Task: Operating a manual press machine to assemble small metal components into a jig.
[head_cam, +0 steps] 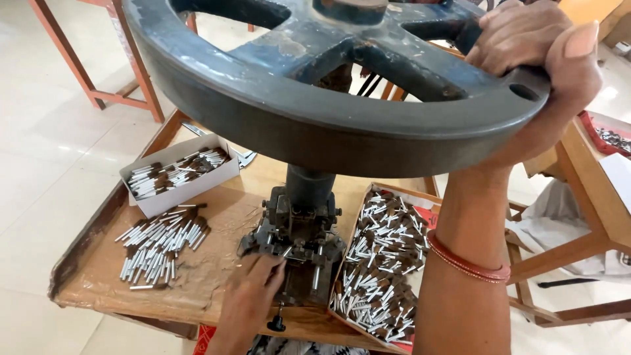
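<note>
My right hand (536,49) grips the rim of a large dark iron handwheel (315,98) that fills the top of the view. Below it, the press column runs down to a small metal die block (296,240) on the wooden table. My left hand (253,296) reaches to the front of the die, its fingertips pinching a small silver pin (286,252) at the tooling. A red bangle sits on my right wrist.
A cardboard tray (430,200) on the right holds many silver-and-brown pins. A loose pile of pins (161,243) lies on the left, and a white box (164,197) of them behind it. The wooden table (92,276) has a raised edge. Orange wooden frames stand around on the pale floor.
</note>
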